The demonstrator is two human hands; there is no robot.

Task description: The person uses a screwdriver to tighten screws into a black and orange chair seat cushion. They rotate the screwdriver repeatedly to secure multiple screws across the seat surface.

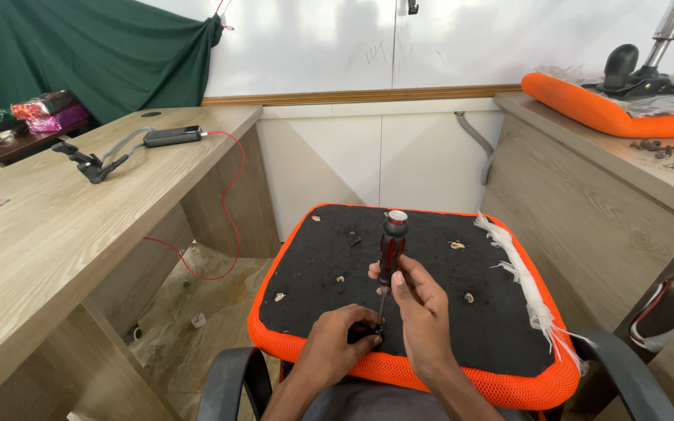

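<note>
Office corner, wooden desks either side. Nearest, left hand (342, 334) pinches the screwdriver tip onto the upturned chair seat (431, 257). Right hand (419, 300) grips the upright screwdriver (390, 249) low on its handle. Tool looks rigid and light, best held by that ribbed handle. Beyond, whiteboard wall.

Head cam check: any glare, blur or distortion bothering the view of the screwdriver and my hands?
Head view: soft, even light, with faint glare patches only on the whiteboard. The screwdriver, left hand and right hand look sharp, without motion blur. The screwdriver tip is hard to make out against the black seat underside. Wide-angle distortion bends the desk edges near the frame borders.
</note>
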